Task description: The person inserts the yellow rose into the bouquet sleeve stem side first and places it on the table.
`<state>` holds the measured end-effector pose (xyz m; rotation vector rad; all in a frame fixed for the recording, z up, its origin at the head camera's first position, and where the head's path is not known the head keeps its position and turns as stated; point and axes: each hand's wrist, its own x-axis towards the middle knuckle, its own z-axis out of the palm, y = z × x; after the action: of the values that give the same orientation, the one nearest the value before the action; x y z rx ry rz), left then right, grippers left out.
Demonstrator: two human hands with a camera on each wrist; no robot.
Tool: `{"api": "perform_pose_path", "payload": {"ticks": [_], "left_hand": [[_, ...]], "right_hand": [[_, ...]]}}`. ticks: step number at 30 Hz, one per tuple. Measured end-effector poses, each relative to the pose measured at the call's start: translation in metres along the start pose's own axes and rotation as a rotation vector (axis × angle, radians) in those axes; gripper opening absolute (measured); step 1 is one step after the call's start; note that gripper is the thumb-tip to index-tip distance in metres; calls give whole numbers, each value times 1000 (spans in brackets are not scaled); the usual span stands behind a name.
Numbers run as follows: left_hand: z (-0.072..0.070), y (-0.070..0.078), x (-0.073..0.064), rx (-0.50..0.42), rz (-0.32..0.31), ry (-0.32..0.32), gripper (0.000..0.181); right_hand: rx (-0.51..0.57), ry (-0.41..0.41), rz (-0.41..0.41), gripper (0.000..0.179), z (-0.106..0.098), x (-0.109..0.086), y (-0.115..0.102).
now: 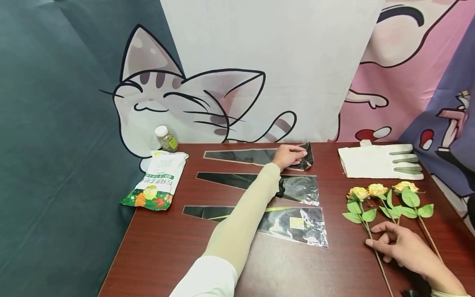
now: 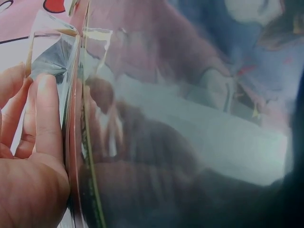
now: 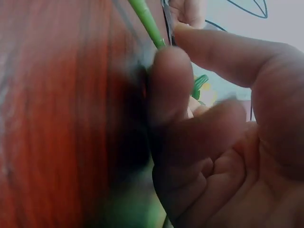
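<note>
My left hand (image 1: pixel 290 156) pinches the wide right end of the farthest clear plastic flower sleeve (image 1: pixel 237 155). The left wrist view shows the thumb and fingertips on a raised corner of the clear film (image 2: pixel 54 52). Nearer me lie a second tapered sleeve (image 1: pixel 300 187) and a third sleeve (image 1: pixel 311 225) with a yellow label. At the right, my right hand (image 1: pixel 402 245) is at the stem of the leftmost yellow rose (image 1: pixel 358 193), thumb across it, with a gap between thumb and index finger. A green stem (image 3: pixel 145 19) meets the fingertips in the right wrist view.
Two more yellow roses, a middle one (image 1: pixel 377 189) and a right one (image 1: pixel 405 187), lie alongside. White gloves (image 1: pixel 367 161) lie behind them. At the left are a printed bag (image 1: pixel 159 181) and a white-capped jar (image 1: pixel 167 139). A cartoon curtain (image 1: pixel 315 62) hangs behind the table.
</note>
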<state>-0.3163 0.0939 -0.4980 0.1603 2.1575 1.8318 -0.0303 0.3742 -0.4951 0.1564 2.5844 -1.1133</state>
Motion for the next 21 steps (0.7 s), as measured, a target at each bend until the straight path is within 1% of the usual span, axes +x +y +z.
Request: {"api": "perform_pose_path", "payload": {"ticks": [5, 7, 9, 11, 16, 18, 21], "left_hand": [[-1, -3, 5, 11, -17, -2, 17], [0, -4, 6, 8, -15, -2, 17], [0, -6, 7, 5, -10, -2, 17], [1, -8, 9, 3, -8, -1, 17], [1, -12, 14, -14, -10, -3, 16], [0, -14, 16, -18, -15, -4, 14], [-1, -16, 20, -15, -29, -9, 12]], "right_hand": [[14, -38, -79, 46, 3, 0, -1], [14, -34, -115, 41, 5, 0, -1], [15, -29, -132, 39, 6, 0, -1], [18, -25, -124, 37, 6, 1, -2], [-18, -19, -79, 32, 1, 4, -4], [-35, -14, -81, 30, -1, 5, -5], [-26, -16, -96, 28, -4, 7, -6]]}}
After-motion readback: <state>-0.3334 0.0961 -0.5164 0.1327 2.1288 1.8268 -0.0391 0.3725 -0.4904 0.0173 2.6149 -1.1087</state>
